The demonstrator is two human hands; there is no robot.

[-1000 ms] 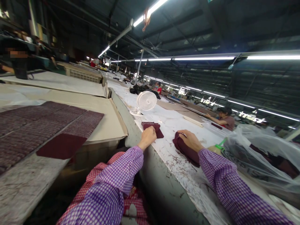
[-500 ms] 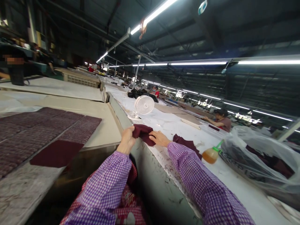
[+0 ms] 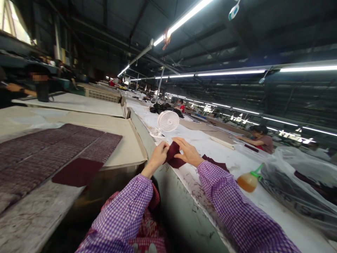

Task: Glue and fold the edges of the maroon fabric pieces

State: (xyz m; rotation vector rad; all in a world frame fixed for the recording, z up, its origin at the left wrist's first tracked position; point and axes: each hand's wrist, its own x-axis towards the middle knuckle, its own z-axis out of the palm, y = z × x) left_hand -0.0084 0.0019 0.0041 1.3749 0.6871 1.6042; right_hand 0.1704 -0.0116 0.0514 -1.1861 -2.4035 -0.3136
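Both my hands hold one small maroon fabric piece [image 3: 173, 156] just above the near edge of the long white table [image 3: 210, 147]. My left hand [image 3: 158, 156] pinches its left side, fingers closed. My right hand [image 3: 189, 151] grips its right side from above. A second maroon fabric piece [image 3: 216, 163] lies on the table just right of my right wrist. Purple checked sleeves cover both my forearms.
A small white fan [image 3: 167, 121] stands behind my hands. An amber squeeze bottle [image 3: 247, 181] with a green cap lies at right beside a clear plastic bag [image 3: 297, 179] of dark pieces. Left is a table with maroon fabric sheets [image 3: 52, 151]. Other people work farther back.
My right hand left the fabric pile at right and joined my left hand on the small maroon piece. Both hands then lifted it off the table.
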